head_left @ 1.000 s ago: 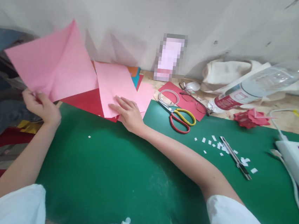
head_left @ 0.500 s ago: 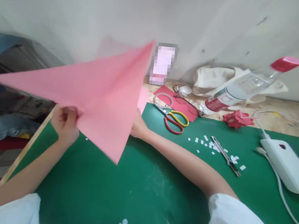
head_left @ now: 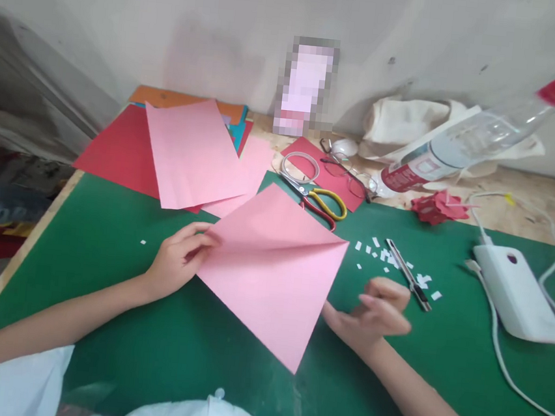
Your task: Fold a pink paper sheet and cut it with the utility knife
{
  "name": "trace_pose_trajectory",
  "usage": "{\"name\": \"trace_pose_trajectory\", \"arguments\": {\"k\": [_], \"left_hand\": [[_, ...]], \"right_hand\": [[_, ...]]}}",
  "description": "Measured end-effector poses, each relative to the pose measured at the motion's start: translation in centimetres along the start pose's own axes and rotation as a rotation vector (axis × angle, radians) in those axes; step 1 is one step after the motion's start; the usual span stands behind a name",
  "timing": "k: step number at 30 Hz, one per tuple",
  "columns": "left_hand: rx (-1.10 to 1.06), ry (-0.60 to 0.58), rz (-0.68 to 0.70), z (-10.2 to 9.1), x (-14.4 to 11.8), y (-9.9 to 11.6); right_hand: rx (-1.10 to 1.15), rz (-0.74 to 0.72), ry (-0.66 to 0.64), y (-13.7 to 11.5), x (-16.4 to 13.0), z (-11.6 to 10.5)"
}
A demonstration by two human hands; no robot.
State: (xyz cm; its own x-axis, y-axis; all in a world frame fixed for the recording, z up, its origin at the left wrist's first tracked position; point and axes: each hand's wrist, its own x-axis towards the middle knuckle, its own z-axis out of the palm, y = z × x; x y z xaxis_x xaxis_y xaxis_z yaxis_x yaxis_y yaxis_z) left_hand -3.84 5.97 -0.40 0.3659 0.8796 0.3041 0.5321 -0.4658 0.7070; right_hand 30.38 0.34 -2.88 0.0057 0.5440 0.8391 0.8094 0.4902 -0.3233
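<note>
A big pink square paper sheet (head_left: 274, 270) lies w/ one corner pointing at 6 o'clock, in the middle of the green tabletop (head_left: 105, 263). The left hand (head_left: 179, 260) pinches its corner at 9 o'clock. The right hand (head_left: 373, 312) sits just beside the sheet's edge at 3 o'clock, fingers half curled, holding nothing. More pink & red paper sheets (head_left: 184, 153) lie at 11 o'clock. Red-and-yellow scissors (head_left: 317, 202) and a thin metal craft knife (head_left: 408, 276) lie at 1 o'clock.
</note>
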Motion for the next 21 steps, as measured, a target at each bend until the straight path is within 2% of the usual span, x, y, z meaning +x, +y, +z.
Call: {"name": "trace_pose_trajectory", "arguments": {"k": [2, 3, 6, 8, 12, 14, 19, 21], "left_hand": [[0.101, 0.017, 0.021, 0.6, -0.5, 0.6], [0.154, 0.040, 0.047, 0.9, -0.9, 0.9], [0.270, 0.069, 0.106, 1.6, -2.1, 1.6], [0.313, 0.033, 0.123, 1.7, -2.8, 2.1], [0.418, -0.140, 0.129, 1.0, -3.1, 2.7], [0.496, -0.164, 0.220, 0.5, -2.9, 2.7], [0.619, -0.149, 0.593, -0.4, -3.8, 1.9], [0.597, -0.194, 0.615, -0.4, -4.8, 1.0]], "right_hand": [[-0.004, -0.265, -0.087, -1.1, 0.1, -0.7], [-0.005, -0.360, -0.176, -1.8, 0.3, -0.9], [0.050, -0.553, -0.334, -3.7, 0.8, -0.9], [0.190, -0.540, -0.474, -4.2, 1.0, -0.8], [0.408, -0.382, -0.673, -3.1, 1.1, -0.8], [0.494, -0.342, -0.741, -2.3, 1.1, -1.0], [0.675, -0.318, -0.905, -1.2, 1.4, -1.3], [0.777, -0.267, -0.945, -1.1, 1.5, -1.5]]}}
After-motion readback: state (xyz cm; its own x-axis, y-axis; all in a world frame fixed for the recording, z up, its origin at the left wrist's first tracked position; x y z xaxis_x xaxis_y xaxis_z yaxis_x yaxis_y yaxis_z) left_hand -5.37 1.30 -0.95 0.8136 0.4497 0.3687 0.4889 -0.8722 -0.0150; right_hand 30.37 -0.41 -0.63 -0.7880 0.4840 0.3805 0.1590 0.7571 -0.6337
